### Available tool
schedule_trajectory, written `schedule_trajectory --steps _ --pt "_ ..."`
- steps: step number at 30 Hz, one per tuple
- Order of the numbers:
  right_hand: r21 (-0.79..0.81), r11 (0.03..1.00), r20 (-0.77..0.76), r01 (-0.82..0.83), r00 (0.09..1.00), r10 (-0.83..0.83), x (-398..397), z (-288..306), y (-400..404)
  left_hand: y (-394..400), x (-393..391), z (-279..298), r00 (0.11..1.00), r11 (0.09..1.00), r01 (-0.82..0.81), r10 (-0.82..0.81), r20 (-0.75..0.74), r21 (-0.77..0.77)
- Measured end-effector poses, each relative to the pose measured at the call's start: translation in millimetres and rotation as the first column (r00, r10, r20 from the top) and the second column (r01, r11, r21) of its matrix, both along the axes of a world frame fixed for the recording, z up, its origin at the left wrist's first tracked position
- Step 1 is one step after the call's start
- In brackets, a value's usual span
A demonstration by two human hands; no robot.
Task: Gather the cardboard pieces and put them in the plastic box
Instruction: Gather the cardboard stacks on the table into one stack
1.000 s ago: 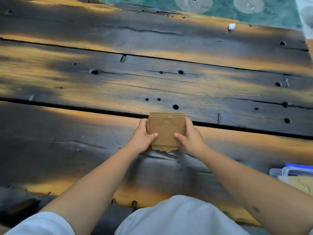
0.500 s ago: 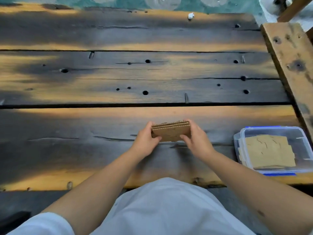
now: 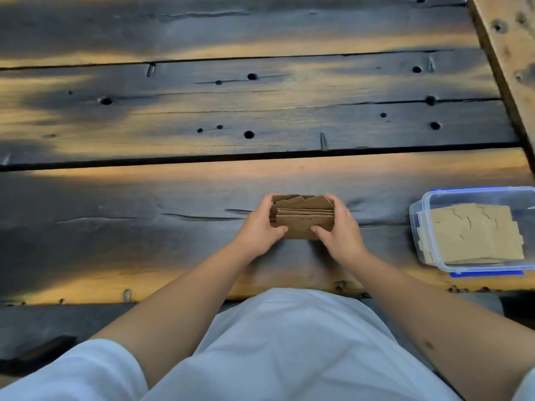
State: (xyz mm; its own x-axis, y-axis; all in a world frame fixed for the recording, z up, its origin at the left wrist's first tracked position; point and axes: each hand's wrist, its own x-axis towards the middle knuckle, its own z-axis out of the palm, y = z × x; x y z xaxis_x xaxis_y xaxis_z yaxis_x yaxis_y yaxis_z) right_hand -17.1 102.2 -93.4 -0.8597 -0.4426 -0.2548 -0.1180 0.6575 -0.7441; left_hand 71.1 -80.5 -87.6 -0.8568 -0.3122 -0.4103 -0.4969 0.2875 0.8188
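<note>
while both hands clamp the cardboard stack (image 3: pixel 302 217) on the worktop (image 3: pixel 144 227) | left hand (image 3: pixel 260 227), right hand (image 3: pixel 338 230) at its ends | plastic box (image 3: pixel 434 198) lies rightward, right hand nearer | stack's long axis left-right

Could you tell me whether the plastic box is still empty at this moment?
No, the plastic box already holds flat cardboard pieces, while both hands grip another stack of cardboard over the wooden table.

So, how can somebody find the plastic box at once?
Look along the near plank of the dark wooden table to its right end. The plastic box sits there, clear with blue trim, flat cardboard inside; the other cardboard stack is held in both hands.
</note>
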Motion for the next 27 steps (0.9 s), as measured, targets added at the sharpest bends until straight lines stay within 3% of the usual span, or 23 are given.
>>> schedule_trajectory --steps 9,15,17,20,25,27 --pt "-0.006 0.999 0.011 0.04 0.999 -0.04 5.9 -12.8 -8.4 -15.7 3.8 -13.3 0.991 0.989 -0.121 0.114 0.076 0.087" --pt "0.01 1.0 0.03 0.017 0.999 -0.017 9.9 -15.3 -10.3 -36.4 11.2 -24.2 0.979 0.999 -0.035 0.031 0.202 0.016" --pt "0.011 1.0 0.059 0.004 0.998 -0.005 9.0 -14.8 -10.2 -42.8 13.2 -27.9 0.96 0.993 0.069 -0.04 0.276 -0.096" --pt "0.018 1.0 0.099 -0.014 0.995 0.013 9.0 -15.7 -9.7 -42.6 17.7 -31.3 0.839 0.86 0.382 -0.17 0.516 -0.338" --pt "0.025 1.0 0.128 -0.006 0.992 0.003 10.0 -15.8 -6.6 -29.7 18.7 -27.8 0.741 0.764 0.554 -0.273 0.614 -0.329" --pt "0.036 0.999 0.121 -0.031 0.992 0.027 8.9 -15.4 -4.3 -32.6 16.0 -17.5 0.735 0.78 0.55 -0.282 0.617 -0.299"
